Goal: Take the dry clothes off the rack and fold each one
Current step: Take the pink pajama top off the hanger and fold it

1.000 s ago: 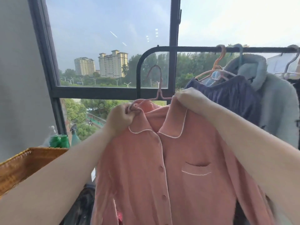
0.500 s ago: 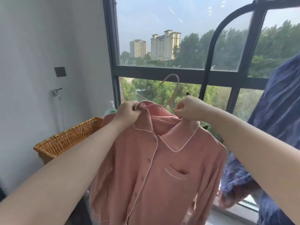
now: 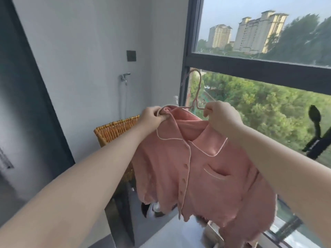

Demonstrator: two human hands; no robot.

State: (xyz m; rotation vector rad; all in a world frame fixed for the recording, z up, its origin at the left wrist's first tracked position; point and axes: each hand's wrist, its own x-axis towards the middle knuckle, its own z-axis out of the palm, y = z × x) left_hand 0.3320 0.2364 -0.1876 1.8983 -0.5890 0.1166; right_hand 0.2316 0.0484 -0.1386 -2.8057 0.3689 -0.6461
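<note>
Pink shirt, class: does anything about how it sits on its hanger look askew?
Yes. The pink shirt hangs lopsided: the hanger tilts, and the collar bunches in the left hand while the right hand grips the other side.

Pink shirt (image 3: 197,167) carried off rack, hanger (image 3: 196,90) unhooked, hands swung left

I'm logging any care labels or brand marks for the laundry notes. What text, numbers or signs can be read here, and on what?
None can be read.
pink shirt: no label or print shows.
dark wall plate: blank.
distant buildings: too far and blurred to show any signs.
</note>
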